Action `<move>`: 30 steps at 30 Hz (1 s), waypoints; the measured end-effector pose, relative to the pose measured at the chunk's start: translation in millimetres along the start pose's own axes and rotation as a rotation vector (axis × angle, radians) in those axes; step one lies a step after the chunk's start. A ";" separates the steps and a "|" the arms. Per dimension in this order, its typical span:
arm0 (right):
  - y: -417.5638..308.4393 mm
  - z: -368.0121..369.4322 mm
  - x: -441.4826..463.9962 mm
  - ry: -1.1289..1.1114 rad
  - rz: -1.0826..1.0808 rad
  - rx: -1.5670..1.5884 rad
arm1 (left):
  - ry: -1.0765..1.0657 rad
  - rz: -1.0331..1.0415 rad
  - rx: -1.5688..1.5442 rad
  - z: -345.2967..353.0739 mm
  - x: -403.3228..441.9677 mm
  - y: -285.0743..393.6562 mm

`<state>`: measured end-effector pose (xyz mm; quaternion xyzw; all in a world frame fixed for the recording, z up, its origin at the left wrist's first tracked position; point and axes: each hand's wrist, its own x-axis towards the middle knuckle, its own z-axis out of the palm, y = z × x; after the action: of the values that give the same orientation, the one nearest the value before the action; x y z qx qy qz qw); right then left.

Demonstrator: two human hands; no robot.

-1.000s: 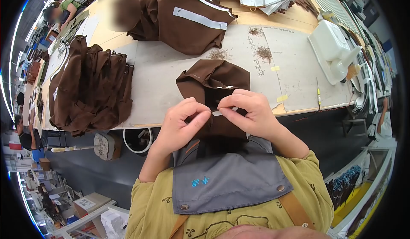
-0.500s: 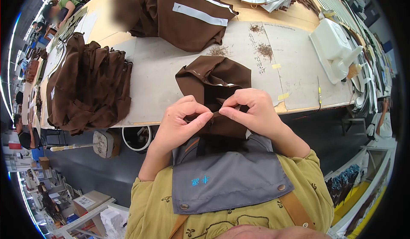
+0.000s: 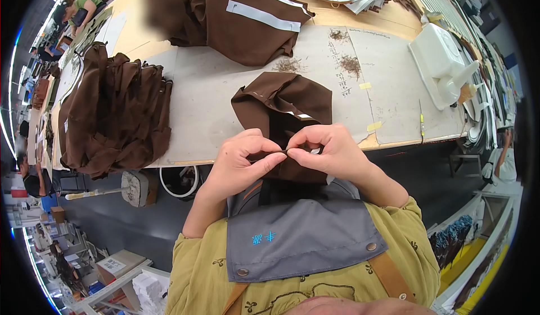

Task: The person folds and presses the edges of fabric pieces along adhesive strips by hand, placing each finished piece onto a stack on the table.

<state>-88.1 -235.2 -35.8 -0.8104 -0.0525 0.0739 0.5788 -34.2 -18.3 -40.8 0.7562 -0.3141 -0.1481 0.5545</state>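
Observation:
A brown fabric piece with a white strip along its folded edge lies on the table's front edge and hangs down toward my apron. Over it, my left hand pinches a thin bit of the brown fabric between thumb and forefinger. My right hand pinches the same bit from the other side, and the fingertips of both hands almost touch. What exactly sits between the fingertips is small and partly hidden.
To the left stands a tall pile of brown fabric pieces. A larger brown garment lies at the back. At right are a white plastic container and a yellow-handled pointed tool. Thread scraps lie on the grey sheet.
My fingertips have come closer together and both hands sit slightly lower. The brown fabric has shifted only a little, showing more of its white strip.

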 end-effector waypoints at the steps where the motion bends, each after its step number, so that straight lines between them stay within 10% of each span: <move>1: 0.8 0.4 0.5 -0.001 0.002 0.001 | 0.009 0.031 0.007 0.8 0.1 -3.0; 9: 4.3 -2.9 6.1 -0.074 0.023 0.062 | -0.040 0.045 -0.026 -6.0 2.1 -11.4; 11: 1.4 -6.1 8.5 -0.101 0.054 0.094 | -0.075 -0.192 -0.467 -9.5 3.6 -13.1; 30: 2.1 -3.6 25.4 -0.037 0.089 0.241 | 0.014 0.083 -0.156 -15.6 20.6 -21.1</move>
<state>-62.5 -234.9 -38.2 -0.7350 -0.0177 0.1204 0.6670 -3.1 -15.8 -52.5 0.6980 -0.3286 -0.1436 0.6198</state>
